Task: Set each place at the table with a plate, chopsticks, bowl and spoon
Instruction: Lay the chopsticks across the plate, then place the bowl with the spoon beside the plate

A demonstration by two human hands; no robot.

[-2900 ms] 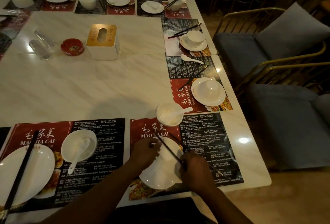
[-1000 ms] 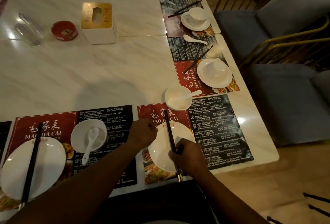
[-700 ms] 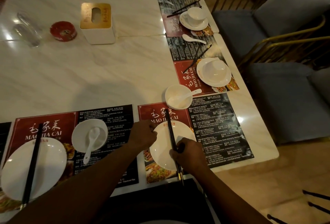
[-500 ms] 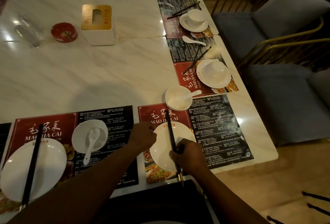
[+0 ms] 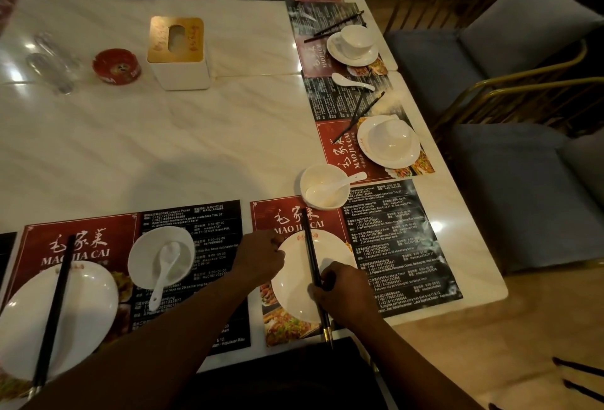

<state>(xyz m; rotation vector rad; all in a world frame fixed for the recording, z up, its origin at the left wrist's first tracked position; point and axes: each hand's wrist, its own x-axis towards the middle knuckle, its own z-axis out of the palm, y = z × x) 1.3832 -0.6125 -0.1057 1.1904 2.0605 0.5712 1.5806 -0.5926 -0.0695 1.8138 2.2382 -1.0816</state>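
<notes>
Plate: a white plate (image 5: 294, 292) sits on the red-and-black placemat (image 5: 392, 239) at the near edge of the desk (image 5: 163, 148).
Chopsticks: a dark pair of chopsticks (image 5: 310, 252) lies across the plate. Its far end is on the placemat's red heading just short of the bowl, and its near end pokes past the desk edge.
Right hand: the right hand (image 5: 346, 295) is over the plate's near right part, fingers curled around the lower half of the chopsticks and gripping them.
Left hand: the left hand (image 5: 261, 257) is at the plate's left rim. In the dim light its curled fingers (image 5: 277, 242) seem to pinch that rim.
Bowl: a white bowl (image 5: 322, 197) stands at the placemat's far edge, beyond the plate.
Spoon: a white spoon (image 5: 340, 182) rests in the bowl, its handle over the right rim.
Neighbouring place: to the left, a second plate (image 5: 81, 305) carries its own chopsticks (image 5: 54, 308). Beside it is a second bowl (image 5: 183, 246) with a spoon (image 5: 165, 270) inside.
Mid-desk: a tissue box (image 5: 178, 50) stands beside a red ashtray (image 5: 116, 66).
</notes>
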